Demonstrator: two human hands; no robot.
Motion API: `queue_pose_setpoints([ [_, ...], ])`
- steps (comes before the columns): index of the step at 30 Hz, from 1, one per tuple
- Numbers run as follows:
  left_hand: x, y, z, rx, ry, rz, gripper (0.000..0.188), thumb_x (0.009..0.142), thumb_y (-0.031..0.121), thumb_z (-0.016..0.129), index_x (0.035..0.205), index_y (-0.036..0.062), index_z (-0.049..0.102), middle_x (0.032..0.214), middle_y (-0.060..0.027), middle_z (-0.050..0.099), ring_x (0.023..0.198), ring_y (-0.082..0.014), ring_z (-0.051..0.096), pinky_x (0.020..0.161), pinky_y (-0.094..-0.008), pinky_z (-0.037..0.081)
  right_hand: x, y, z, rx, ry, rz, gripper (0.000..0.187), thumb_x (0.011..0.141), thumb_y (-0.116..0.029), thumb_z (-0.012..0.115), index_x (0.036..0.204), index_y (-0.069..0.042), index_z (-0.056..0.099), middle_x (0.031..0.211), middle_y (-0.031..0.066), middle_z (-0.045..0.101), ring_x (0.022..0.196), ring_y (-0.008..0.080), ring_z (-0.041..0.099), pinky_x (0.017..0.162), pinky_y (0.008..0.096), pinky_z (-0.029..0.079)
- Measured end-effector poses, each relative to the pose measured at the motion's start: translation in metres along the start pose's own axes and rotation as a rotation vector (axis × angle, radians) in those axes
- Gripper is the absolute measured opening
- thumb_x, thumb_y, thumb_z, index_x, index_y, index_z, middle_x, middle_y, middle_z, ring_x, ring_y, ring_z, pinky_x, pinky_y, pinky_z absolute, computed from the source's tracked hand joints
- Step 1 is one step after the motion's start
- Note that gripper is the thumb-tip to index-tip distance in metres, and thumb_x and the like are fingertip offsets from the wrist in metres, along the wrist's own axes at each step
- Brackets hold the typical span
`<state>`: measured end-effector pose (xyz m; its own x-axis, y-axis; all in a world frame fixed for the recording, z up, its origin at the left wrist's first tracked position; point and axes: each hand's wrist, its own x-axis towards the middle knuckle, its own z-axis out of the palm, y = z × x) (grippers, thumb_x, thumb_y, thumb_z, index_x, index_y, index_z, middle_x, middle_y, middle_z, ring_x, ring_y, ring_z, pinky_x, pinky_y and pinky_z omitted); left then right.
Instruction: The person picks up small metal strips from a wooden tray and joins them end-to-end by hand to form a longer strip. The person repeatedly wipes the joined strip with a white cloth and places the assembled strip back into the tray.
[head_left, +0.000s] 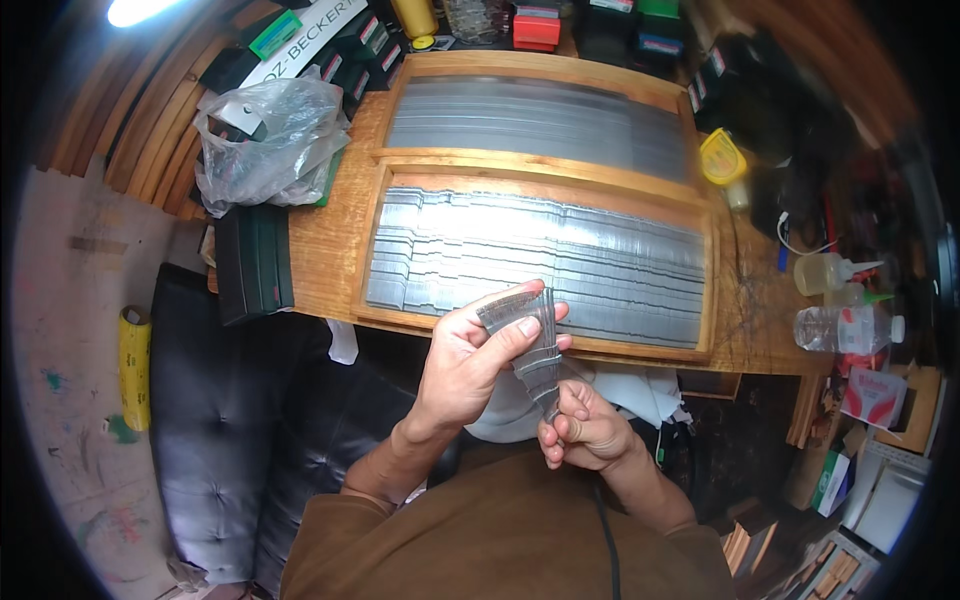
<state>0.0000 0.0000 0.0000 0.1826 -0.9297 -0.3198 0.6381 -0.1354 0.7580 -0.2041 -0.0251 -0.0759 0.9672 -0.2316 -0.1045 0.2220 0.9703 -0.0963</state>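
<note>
Fanning out between both hands, a bundle of thin grey metal strips (528,335) is held just in front of the near edge of the wooden table (325,250), above a black cushioned seat (230,420). Upper end of the bundle is pinched by the left hand (470,365), thumb pressed across the top strip, fingers curled behind. Lower end is gripped by the right hand (585,430), closed into a loose fist round the strip tips. Behind the hands, 2 wooden trays are seen on the table: near tray (540,258) is packed w/ rows of similar strips, far tray (540,118) likewise. A crumpled plastic bag (265,140) is set at the table's left end; clear bottles (845,325) are placed to the right.
</note>
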Motion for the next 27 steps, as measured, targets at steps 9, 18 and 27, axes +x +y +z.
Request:
queue_pose_setpoints([
  [9, 0.008, 0.003, -0.013, -0.004, 0.021, 0.009, 0.048, 0.102, 0.003, 0.062, 0.146, -0.0115, 0.048, 0.121, -0.0258, 0.072, 0.102, -0.0305, 0.075, 0.093, -0.0414, 0.062, 0.017, 0.0, 0.002, 0.074, -0.003, 0.016, 0.03, 0.103, -0.007, 0.066, 0.083, -0.017, 0.045, 0.101, 0.0137, 0.071, 0.084, 0.0228, 0.073, 0.072, 0.0367, 0.064],
  [18, 0.01, -0.001, -0.018, -0.022, 0.014, 0.003, 0.049, 0.103, 0.003, 0.062, 0.147, -0.0111, 0.047, 0.122, -0.0253, 0.072, 0.103, -0.0303, 0.075, 0.094, -0.0422, 0.061, 0.017, 0.001, -0.005, 0.101, 0.008, 0.022, 0.029, 0.103, -0.008, 0.066, 0.084, -0.017, 0.046, 0.102, 0.013, 0.07, 0.085, 0.0221, 0.073, 0.074, 0.0367, 0.064],
  [27, 0.007, -0.001, -0.02, -0.016, 0.006, 0.004, 0.051, 0.103, 0.004, 0.062, 0.149, -0.0106, 0.045, 0.124, -0.0258, 0.071, 0.104, -0.0305, 0.074, 0.094, -0.0422, 0.061, 0.017, 0.001, -0.01, 0.053, 0.005, 0.033, 0.028, 0.104, -0.009, 0.066, 0.085, -0.018, 0.046, 0.102, 0.0126, 0.07, 0.085, 0.0219, 0.073, 0.073, 0.0363, 0.064],
])
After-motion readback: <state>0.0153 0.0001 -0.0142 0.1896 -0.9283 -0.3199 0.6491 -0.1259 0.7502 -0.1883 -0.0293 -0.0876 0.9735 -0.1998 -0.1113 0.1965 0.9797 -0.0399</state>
